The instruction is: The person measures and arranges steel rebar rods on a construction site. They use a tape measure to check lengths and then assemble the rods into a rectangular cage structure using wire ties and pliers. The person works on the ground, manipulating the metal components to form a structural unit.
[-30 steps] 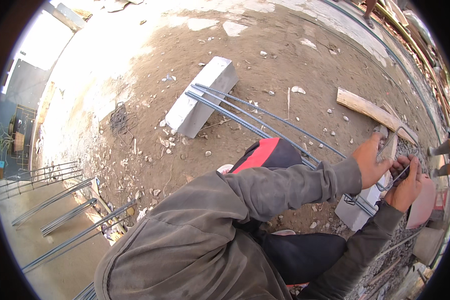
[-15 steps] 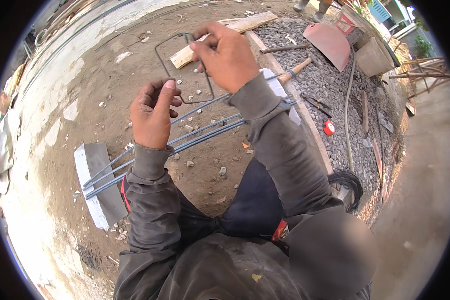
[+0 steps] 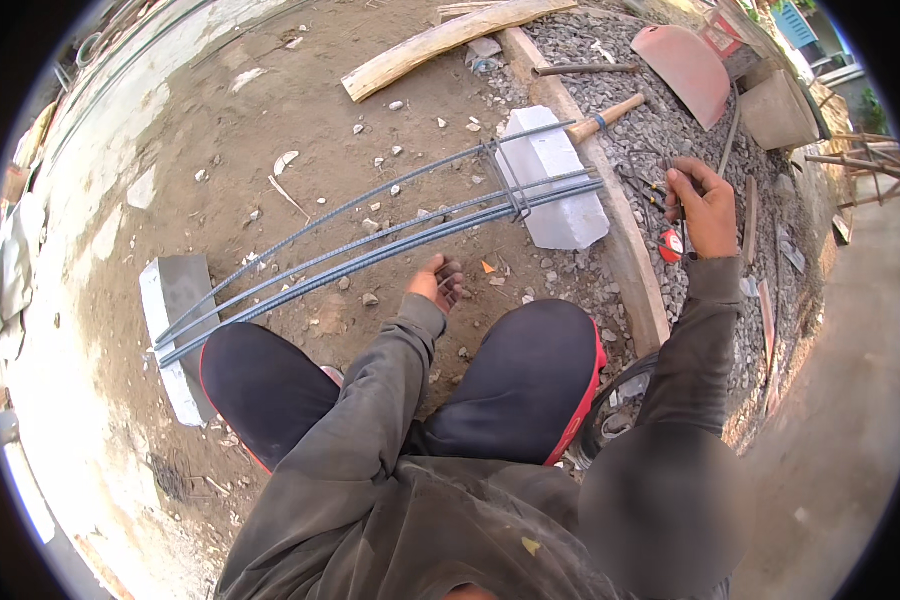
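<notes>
Bright daylight, glare on the pale left ground, soft shadows, heavy fisheye bending, black rim.

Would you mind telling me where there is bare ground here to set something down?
Bare dirt lies between the rebar and the plank. The gravel by the right hand is crowded with tools; the left hand rests near the rebar.

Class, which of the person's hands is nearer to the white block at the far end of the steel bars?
Right. The right hand hovers over gravel just right of the white block; the left hand hangs below the steel bars, farther away.
</notes>
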Available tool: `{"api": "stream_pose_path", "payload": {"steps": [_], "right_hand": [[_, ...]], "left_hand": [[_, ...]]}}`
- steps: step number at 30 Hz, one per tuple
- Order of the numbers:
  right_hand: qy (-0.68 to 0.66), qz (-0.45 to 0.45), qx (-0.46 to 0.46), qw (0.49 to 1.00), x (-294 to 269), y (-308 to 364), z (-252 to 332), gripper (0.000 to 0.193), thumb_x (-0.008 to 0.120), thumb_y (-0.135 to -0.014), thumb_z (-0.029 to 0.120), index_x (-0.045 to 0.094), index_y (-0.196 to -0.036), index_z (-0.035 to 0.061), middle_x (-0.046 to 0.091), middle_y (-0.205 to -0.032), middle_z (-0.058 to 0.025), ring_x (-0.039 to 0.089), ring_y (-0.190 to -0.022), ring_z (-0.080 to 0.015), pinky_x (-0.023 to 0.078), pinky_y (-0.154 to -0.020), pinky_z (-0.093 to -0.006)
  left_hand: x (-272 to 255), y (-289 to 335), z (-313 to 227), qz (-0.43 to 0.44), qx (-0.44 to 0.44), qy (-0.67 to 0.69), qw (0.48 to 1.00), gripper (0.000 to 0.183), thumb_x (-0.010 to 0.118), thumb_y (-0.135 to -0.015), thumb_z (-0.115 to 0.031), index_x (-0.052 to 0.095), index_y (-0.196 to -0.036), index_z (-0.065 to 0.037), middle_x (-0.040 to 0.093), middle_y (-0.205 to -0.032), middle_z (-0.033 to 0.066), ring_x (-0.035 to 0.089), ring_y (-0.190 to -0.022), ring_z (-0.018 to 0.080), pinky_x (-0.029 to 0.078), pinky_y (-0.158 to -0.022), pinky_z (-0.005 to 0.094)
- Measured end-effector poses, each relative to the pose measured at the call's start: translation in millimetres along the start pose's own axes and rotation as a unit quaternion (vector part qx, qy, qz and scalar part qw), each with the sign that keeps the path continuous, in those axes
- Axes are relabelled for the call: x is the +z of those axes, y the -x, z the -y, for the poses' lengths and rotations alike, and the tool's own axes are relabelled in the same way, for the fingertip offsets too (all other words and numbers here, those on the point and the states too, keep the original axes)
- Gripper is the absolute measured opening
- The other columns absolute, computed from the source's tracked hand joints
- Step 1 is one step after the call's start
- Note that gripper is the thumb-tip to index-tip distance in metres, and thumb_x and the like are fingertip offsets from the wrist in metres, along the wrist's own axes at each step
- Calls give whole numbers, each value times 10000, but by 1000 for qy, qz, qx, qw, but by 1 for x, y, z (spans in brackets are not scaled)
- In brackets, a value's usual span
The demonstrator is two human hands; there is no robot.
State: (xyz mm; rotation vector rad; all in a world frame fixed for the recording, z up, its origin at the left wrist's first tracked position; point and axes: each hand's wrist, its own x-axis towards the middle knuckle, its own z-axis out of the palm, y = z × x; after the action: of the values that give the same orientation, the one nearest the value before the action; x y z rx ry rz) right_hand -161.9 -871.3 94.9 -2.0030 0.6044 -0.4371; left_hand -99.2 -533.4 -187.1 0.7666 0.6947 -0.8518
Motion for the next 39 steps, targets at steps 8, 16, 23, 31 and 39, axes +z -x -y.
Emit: {"api": "stream_pose_path", "payload": {"steps": [8,16,23,31,39], "right_hand": [[11,15,60,998,-9,2,-39,270,654,-939,151,651,-1150,-17,607,-735,-37,546,-533,-82,430,-429,-238],[151,-56,-16,987,3,-9,-32,267,669,-933,145,674,-1159,4,645,-791,-34,576,-565,-77,467,-447,-238],[209,-141,-96,963,7,7,-9,262,649,-951,178,699,-1156,24,647,-790,-27,588,-600,-75,468,-458,-234],[357,-169,-73,916,11,4,-8,285,724,-846,218,723,-1093,76,718,-833,-170,710,-770,-290,528,-719,-397],[328,-139,-11,934,37,-22,-6,288,729,-835,216,716,-1086,75,714,-834,-148,696,-798,-303,522,-748,-402]], "left_hand": [[8,-6,-69,309,204,374,850,805,227,-968,-684,345,-1519,-110,245,-1600,196,216,-1479,411,183,-1197,615],[30,26,-94,344,241,309,853,1072,124,-821,-891,303,-1546,-123,184,-1619,207,170,-1489,422,115,-1193,644],[38,25,-97,381,216,293,850,1159,147,-748,-957,278,-1560,-141,190,-1620,202,140,-1497,412,93,-1186,653],[45,36,-98,385,180,327,844,1124,228,-759,-944,309,-1545,-144,170,-1627,187,106,-1509,389,77,-1184,666],[45,43,-103,387,183,319,846,1104,262,-784,-907,216,-1578,-142,106,-1645,171,49,-1521,371,32,-1192,653]]}}
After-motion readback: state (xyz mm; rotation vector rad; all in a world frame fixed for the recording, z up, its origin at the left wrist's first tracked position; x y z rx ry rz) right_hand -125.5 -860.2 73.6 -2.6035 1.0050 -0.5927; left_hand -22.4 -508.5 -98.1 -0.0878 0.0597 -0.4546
